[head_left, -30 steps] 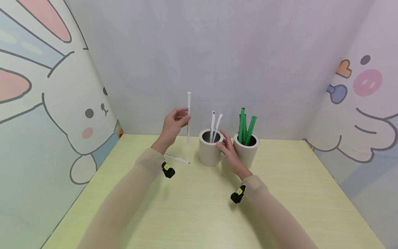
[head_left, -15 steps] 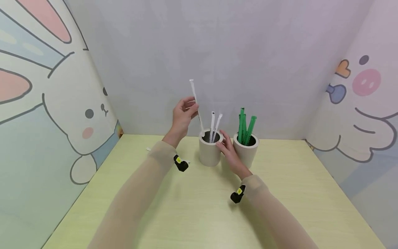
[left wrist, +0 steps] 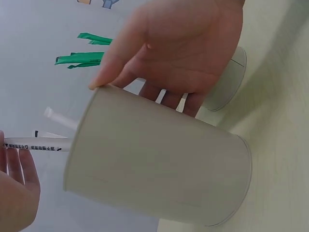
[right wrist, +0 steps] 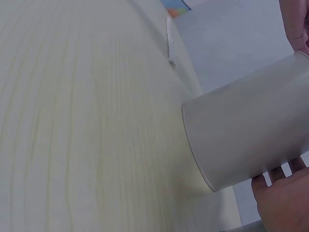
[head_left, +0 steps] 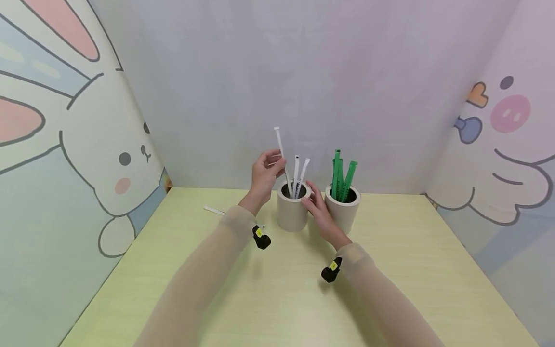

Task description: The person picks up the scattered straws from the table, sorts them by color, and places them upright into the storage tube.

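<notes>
My left hand (head_left: 264, 176) pinches a white paper-wrapped straw (head_left: 279, 140) printed with dark lettering. Its lower end is inside the left beige cup (head_left: 291, 215), and the straw leans a little left. Two more white wrapped straws (head_left: 305, 168) stand in that cup. With thumb and fingers at its right side, my right hand (head_left: 321, 212) grips the cup near the rim; the left wrist view shows this hand (left wrist: 183, 53) against the cup wall (left wrist: 154, 159). On the table another white wrapped straw (head_left: 213, 210) lies partly hidden behind my left forearm.
A second beige cup (head_left: 342, 217) stands just right of my right hand, holding several green wrapped straws (head_left: 340, 176). A grey backdrop (head_left: 303, 86) rises behind the pale wooden table (head_left: 277, 299). Cartoon-printed panels (head_left: 485, 159) flank both sides.
My left hand has moved right and brought the white straw over the left cup, then lowered its end inside. My right hand has stayed in place on the cup.
</notes>
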A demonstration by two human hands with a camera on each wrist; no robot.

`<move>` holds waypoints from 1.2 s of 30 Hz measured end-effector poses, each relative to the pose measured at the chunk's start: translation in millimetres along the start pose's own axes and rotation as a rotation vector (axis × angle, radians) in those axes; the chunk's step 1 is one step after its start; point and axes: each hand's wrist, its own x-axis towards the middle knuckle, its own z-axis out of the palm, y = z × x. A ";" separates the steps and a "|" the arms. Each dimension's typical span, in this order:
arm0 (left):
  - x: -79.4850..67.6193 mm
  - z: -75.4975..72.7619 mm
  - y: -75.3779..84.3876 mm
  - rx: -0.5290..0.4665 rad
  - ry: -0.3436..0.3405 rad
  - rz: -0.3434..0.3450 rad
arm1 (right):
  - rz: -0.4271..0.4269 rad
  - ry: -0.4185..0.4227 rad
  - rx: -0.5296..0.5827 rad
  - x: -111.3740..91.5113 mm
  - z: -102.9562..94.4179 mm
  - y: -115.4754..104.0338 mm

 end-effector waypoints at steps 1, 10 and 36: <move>-0.7 -1.0 -3.0 0.003 -0.001 -0.002 | 0.000 0.002 0.001 0.1 0.4 0.1; -8.4 -8.1 -22.9 0.060 -0.010 -0.029 | -0.003 0.022 0.009 0.9 1.8 1.8; -12.4 -125.9 3.9 0.852 -0.462 0.196 | -0.013 0.005 0.016 1.1 0.8 2.4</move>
